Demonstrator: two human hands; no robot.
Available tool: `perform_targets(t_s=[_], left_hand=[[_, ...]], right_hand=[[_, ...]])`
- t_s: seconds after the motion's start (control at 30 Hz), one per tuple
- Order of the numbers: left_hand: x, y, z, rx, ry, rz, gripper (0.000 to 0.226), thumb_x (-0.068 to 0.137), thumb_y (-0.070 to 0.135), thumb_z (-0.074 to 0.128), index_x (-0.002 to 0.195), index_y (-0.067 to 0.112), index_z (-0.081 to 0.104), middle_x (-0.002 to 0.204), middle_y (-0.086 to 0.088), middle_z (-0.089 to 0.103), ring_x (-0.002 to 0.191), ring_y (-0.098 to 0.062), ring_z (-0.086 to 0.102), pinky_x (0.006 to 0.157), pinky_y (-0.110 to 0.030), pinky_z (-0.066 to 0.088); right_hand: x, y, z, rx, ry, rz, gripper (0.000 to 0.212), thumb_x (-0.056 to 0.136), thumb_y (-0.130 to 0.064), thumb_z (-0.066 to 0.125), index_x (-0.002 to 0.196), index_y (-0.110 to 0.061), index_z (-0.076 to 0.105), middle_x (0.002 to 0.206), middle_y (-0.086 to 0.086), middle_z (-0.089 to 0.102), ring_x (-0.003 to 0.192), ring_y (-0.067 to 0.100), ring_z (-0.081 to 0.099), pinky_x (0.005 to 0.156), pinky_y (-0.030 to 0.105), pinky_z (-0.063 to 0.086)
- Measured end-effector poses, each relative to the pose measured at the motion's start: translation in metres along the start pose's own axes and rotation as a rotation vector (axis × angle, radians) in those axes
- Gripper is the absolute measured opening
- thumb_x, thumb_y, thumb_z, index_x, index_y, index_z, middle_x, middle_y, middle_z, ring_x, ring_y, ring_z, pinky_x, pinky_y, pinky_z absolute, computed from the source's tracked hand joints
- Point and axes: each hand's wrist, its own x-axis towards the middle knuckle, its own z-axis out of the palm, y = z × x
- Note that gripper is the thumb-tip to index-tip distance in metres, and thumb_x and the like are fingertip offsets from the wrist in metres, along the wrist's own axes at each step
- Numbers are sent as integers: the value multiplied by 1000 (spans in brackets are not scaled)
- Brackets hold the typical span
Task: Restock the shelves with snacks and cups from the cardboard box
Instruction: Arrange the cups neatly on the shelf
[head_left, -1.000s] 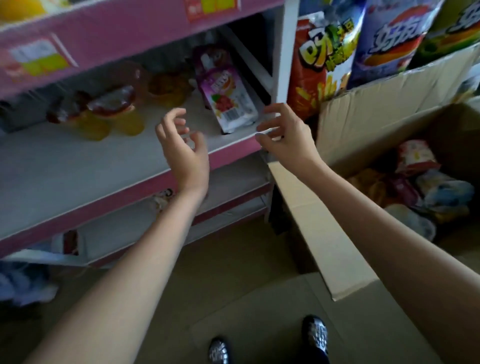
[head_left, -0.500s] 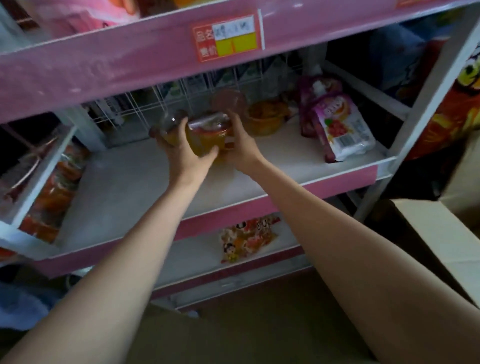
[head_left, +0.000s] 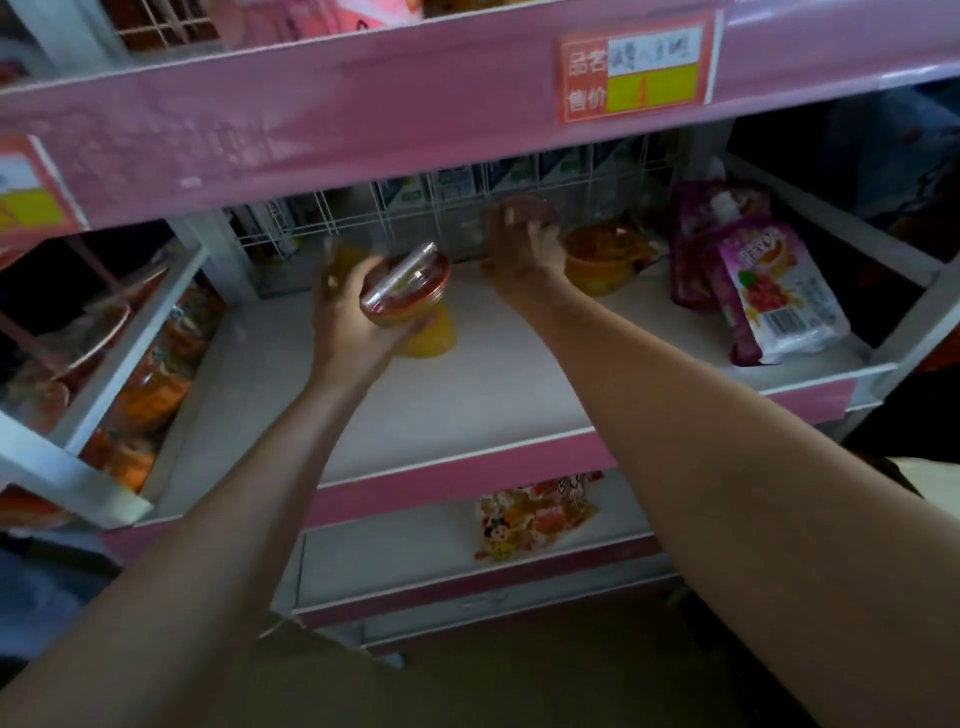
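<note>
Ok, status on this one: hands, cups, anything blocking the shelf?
Left hand grips a tilted red-lidded jelly cup. Right hand on another cup by the wire back. Orange cup and purple pouches sit right; nothing blocking.

dim, soft picture; motion blur on the hands; edges bowed.

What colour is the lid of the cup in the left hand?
Red, with a clear film top, on the cup of yellow-orange contents that the left hand grips; head view.
</note>
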Motion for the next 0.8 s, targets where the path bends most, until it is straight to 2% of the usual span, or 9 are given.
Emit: perform_targets(t_s=[0.07,0.13,0.27,0.33,0.43,0.53,0.67,0.8], left_hand=[[-1,-4,-3,-152,-8,-86,78,60,36,83,128,23,45,126,-6,54,114,-18,52,97,-33,44],[0,-8,-5,-216,-1,-144,79,63,33,82,131,20,44,126,-3,55,115,-18,54,98,-32,43],[8,-4,-3,-160,-29,-156,76,71,23,78,136,17,40,129,-4,54,116,-16,52,99,-24,39],[5,1,2,-145,-21,-136,75,71,21,79,135,18,41,129,-3,54,114,-15,52,96,-21,38],[-1,4,9,-175,-2,-131,75,69,17,80,134,20,41,129,-4,54,115,-18,53,98,-25,40],[-7,9,15,-168,15,-125,78,70,21,79,136,21,39,132,-5,52,119,-20,51,102,-31,40],[-14,16,22,-149,41,-124,76,73,25,76,137,23,36,135,-3,49,122,-20,48,98,-27,38],[-14,19,34,-178,55,-131,77,76,24,74,140,22,31,138,-5,46,122,-20,48,98,-27,38]], right_hand=[[4,0,4,-33,29,21,55,95,-4,40,145,-6,19,142,29,33,127,45,36,95,45,42],[-2,1,-1,-5,15,39,60,93,-3,44,146,-8,15,140,25,38,125,42,40,93,43,42],[-37,-1,-13,223,-27,55,69,85,-4,54,142,-15,16,126,20,54,119,38,49,89,40,43],[-55,3,-15,341,8,62,69,81,-4,53,140,-12,17,118,22,58,111,39,54,84,41,43],[-81,17,-17,520,104,146,59,83,-4,50,136,-4,23,112,25,60,103,44,56,78,42,43],[-101,32,-18,628,153,136,54,81,-1,54,128,-1,29,110,22,61,100,44,56,76,41,44],[-108,43,-17,617,66,162,61,76,-5,68,125,2,33,122,21,55,111,36,53,84,37,44],[-88,33,-16,468,34,200,61,77,-16,70,128,-5,39,119,17,60,115,34,52,86,36,44]])
